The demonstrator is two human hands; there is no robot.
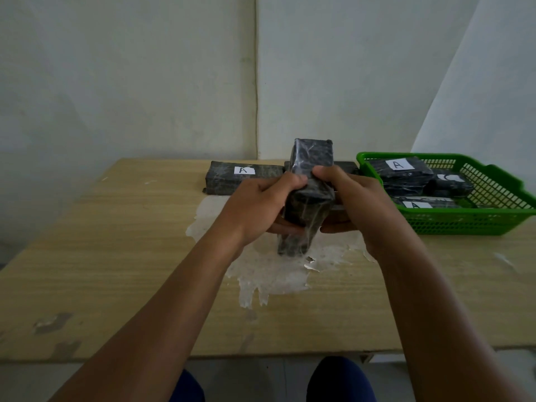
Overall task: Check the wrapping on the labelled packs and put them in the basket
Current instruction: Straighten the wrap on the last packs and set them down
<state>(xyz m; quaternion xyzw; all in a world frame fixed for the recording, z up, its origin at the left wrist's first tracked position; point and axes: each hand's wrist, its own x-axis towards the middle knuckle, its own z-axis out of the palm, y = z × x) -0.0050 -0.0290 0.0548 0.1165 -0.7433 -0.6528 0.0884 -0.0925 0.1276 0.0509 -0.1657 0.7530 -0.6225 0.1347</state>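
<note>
Both hands held one dark pack (311, 166) wrapped in clear film, upright-ish and tilted, top end leaning away from the person, bottom end near a pale patch (269, 274) where the tabletop (116, 256) surface was peeled. Left hand (258, 207) gripped the pack's left side, fingers curled round it, thumb below. Right hand (351, 198) gripped the right side the same way, fingertips on top at mid-height, thumb underneath. No label visible on the held pack from this angle. Cannot tell whether its lower end touched the tabletop or hung just above.

Behind the hands, a second pack (243, 177) lay flat on the tabletop, white label reading "A" facing up. Another dark pack (345, 166) lay to its right, mostly hidden by the held one; label not visible.

Green plastic basket (493, 219) sat at the right far corner of the tabletop, just beside the hidden pack. Inside: a pack labelled "A" (401, 172) at the back, resting on top of others; a pack with a partly seen label (451, 184) to its right, letter unclear; another "A" pack (426, 203) at the front, low in the basket.

White wall (145, 82) behind. Person's knees in dark blue (339, 381) showed below the tabletop edge.
</note>
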